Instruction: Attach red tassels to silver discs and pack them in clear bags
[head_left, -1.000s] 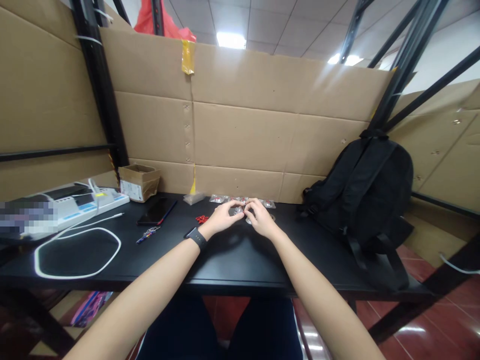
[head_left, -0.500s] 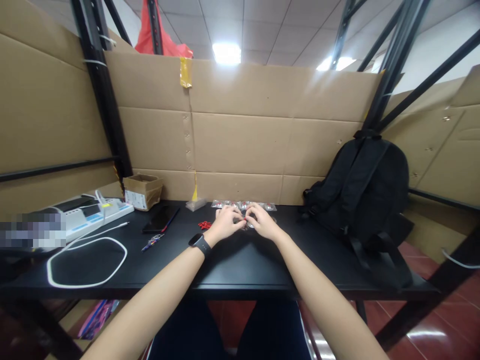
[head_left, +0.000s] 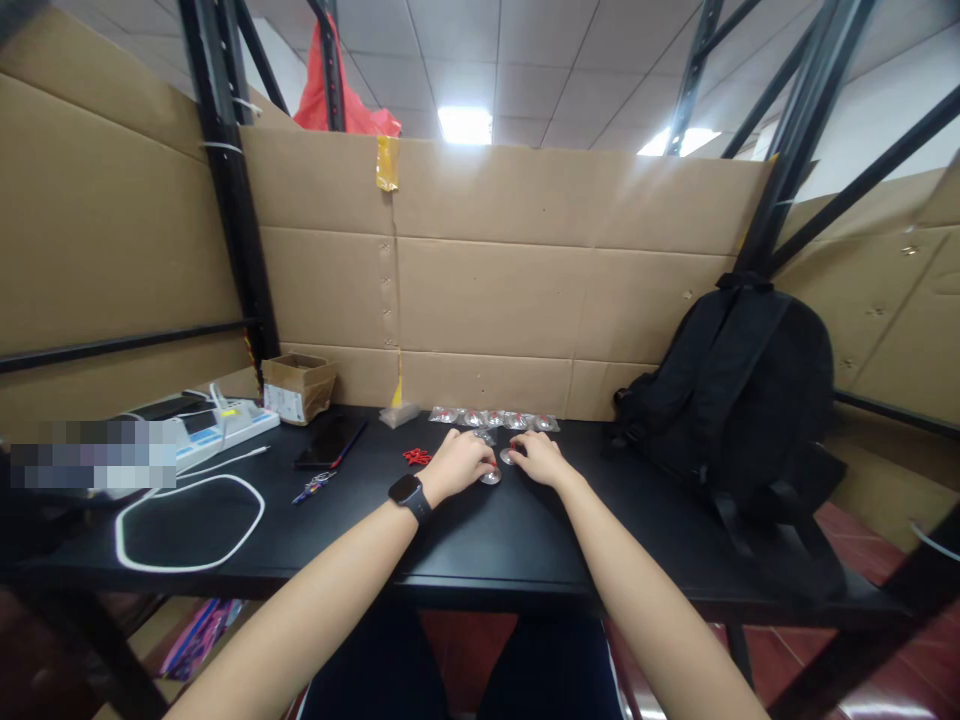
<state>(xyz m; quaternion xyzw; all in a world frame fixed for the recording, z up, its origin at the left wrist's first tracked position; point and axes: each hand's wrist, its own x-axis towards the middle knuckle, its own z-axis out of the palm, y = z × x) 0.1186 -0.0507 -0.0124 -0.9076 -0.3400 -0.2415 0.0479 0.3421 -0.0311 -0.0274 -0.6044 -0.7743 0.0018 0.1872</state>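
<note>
My left hand (head_left: 463, 461), with a dark watch on its wrist, is closed at the fingertips on a small round shiny disc (head_left: 491, 478) with a bit of red on top. To its right, my right hand (head_left: 541, 458) pinches a second shiny disc (head_left: 508, 457), also with red at its top. Both discs are at the black tabletop (head_left: 487, 535), a short gap apart. A heap of small red pieces (head_left: 417, 456) lies left of my left hand. Behind the hands, wrapped round items with red centres (head_left: 495, 419) form a row. The discs' exact kind cannot be made out.
A phone (head_left: 330, 443) and a keyring (head_left: 313, 487) lie on the left, near a white cable (head_left: 187, 568) and power strip (head_left: 255, 428). An open carton (head_left: 298, 390) stands behind them. A black backpack (head_left: 757, 400) fills the right end, before cardboard walls (head_left: 487, 300).
My hands have moved apart from where they met at one red piece. Each now has its own disc at the tabletop. The camera view has shifted slightly.
</note>
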